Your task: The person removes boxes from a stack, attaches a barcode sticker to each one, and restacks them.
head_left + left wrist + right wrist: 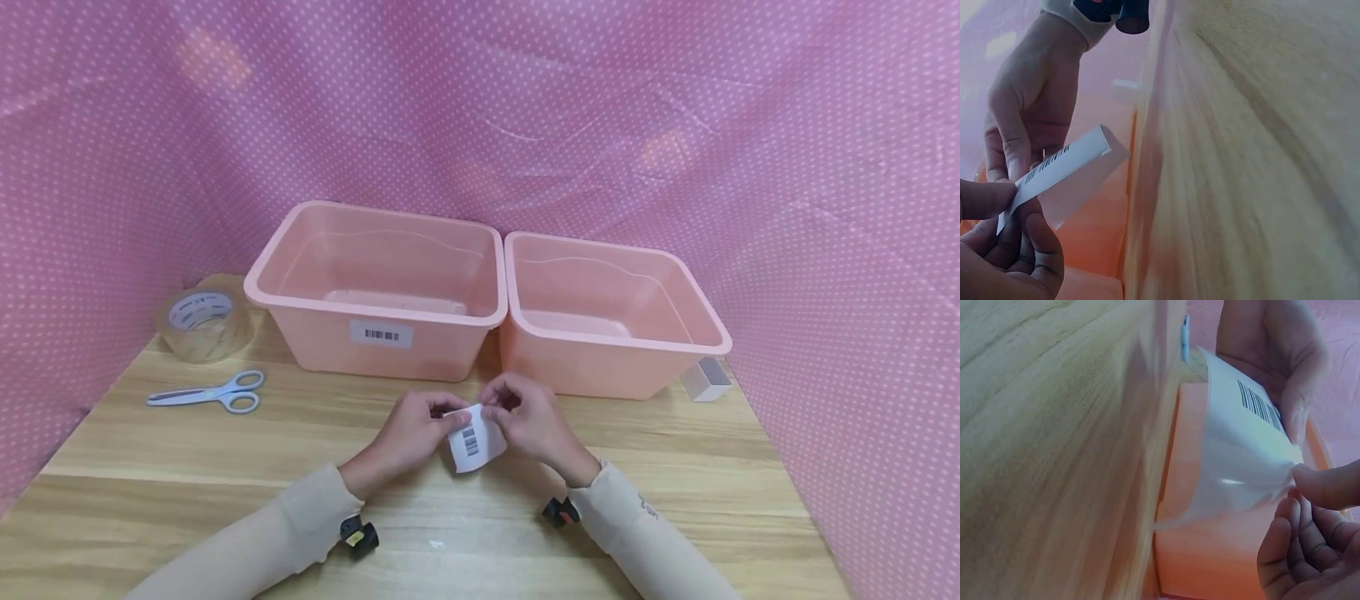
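A white barcode label (pixel 467 448) is held in front of the two pink bins, above the wooden table. My left hand (pixel 408 431) pinches its upper left corner between thumb and fingers. Close beside it, my right hand (pixel 537 423) pinches the upper right corner of a glossy, translucent backing sheet (pixel 1229 484). In the left wrist view the barcode strip (pixel 1063 165) stands at an angle to the sheet behind it, with a fold along one side. Creases run toward the right thumb in the right wrist view.
The left pink bin (pixel 322 321) bears a barcode label (pixel 381 334) on its front. Against it stands the right pink bin (pixel 585 362), with a small white box (pixel 706 380) at its right. Blue scissors (pixel 213 393) and a clear tape roll (pixel 202 329) lie at left.
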Action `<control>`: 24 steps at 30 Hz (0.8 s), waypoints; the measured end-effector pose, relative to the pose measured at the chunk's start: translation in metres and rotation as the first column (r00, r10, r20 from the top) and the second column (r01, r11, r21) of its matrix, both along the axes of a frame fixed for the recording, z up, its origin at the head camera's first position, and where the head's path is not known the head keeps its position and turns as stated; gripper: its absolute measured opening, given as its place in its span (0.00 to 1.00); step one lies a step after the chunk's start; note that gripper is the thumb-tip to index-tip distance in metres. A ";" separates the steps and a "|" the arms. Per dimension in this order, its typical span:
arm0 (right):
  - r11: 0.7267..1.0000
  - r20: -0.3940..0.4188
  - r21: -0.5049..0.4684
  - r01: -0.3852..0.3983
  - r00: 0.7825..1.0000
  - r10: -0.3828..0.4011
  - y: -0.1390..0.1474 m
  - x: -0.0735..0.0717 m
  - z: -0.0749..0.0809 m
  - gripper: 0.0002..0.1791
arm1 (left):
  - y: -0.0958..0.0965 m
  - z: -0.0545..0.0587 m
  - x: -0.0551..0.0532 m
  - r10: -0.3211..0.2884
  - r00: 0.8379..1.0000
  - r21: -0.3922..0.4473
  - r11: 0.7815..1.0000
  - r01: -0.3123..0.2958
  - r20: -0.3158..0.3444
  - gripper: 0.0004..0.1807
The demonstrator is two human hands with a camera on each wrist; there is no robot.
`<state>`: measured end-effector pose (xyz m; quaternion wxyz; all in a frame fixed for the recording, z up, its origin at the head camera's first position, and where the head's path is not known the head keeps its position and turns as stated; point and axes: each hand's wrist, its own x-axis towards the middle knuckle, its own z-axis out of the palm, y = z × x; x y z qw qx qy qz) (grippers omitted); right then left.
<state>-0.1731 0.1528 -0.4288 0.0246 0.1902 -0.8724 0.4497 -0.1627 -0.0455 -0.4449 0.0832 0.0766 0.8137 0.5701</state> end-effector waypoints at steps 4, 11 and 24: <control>1.000 0.009 -0.029 0.005 1.000 -0.005 0.000 0.000 0.000 0.10 | 0.000 0.001 0.000 0.003 1.000 0.028 1.000 -0.002 -0.014 0.05; 0.999 0.016 -0.037 0.010 1.000 -0.009 -0.001 0.002 0.000 0.09 | -0.002 0.001 0.000 0.013 0.999 0.032 0.999 -0.012 -0.031 0.05; 0.999 0.056 -0.039 0.000 0.998 0.002 -0.003 0.004 -0.002 0.08 | -0.004 0.000 0.003 -0.012 0.999 0.042 0.999 0.014 -0.043 0.06</control>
